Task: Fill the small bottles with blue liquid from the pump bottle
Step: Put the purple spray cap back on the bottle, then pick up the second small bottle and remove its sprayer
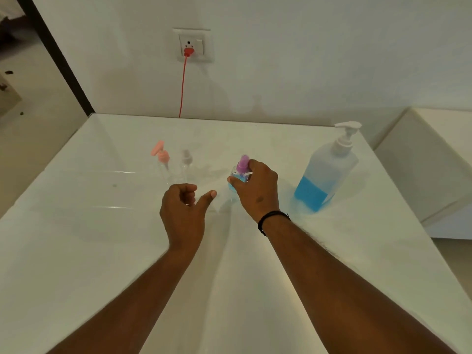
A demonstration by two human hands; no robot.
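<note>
Head view. White bench (89, 251) against a white wall. Right hand (258, 190) grips the small purple-capped bottle (240, 175) around its body, fingers curled round it; blue liquid shows inside, so this one looks filled and capped. Whether it is resting on the bench or just above it, cannot tell. Left hand (182, 208) hangs beside it, holding nothing, fingers loosely curled, thumb out toward the bottle.

Progress, as a judgement: one of three small bottles done. The pink-capped bottle (161, 162) and the pale-capped bottle (186, 163) stand upright side by side further back to the left, both blurred but apparently clear and empty, caps on. Two left to fill.

Large pump bottle (325, 172) stands upright on the right of the bench, near the right hand, roughly a third full of blue.

Surroundings: wall socket (192, 44) with a red plug and cable (182, 83) dropping behind the bench; a white cabinet (434, 169) at right. Nothing lies between the hands and the empty bottles.
</note>
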